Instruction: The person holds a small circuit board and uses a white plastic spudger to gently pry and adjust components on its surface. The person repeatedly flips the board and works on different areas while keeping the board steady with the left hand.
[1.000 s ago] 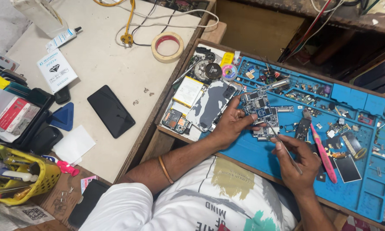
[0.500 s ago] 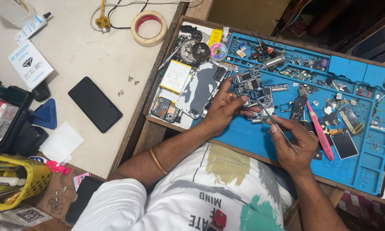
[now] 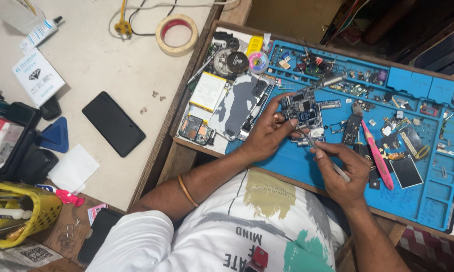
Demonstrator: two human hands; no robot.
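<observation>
A phone circuit board (image 3: 301, 108) is pinned against the blue repair mat (image 3: 433, 201) by the left hand (image 3: 267, 135), whose fingers (image 3: 280, 103) are spread and curled over the board's left edge and lower corner. The board lies near the middle of the mat, just left of a pink-handled brush (image 3: 378, 158). A pair of metal tweezers (image 3: 320, 153) is pinched in the right hand (image 3: 340, 168), with the thumb and forefinger closed tightly around the shaft; the tips are pointed up and to the left, at the lower edge of the board, though whether they touch it cannot be told. A bangle (image 3: 186, 190) is worn on the left forearm.

Small screws, chips and loose parts are scattered through the mat's compartments along its upper and right sides. Left of the mat, within the same wooden tray (image 3: 159, 166), a phone back cover (image 3: 234, 108), a flat battery (image 3: 207, 91) and a second small board (image 3: 194, 128) are laid side by side. On the pale desk (image 3: 101, 60) further left, a black phone (image 3: 113, 123) is lying face down, well apart from a roll of masking tape (image 3: 176, 34). A yellow basket (image 3: 30, 214) of tools is seen at the lower left corner.
</observation>
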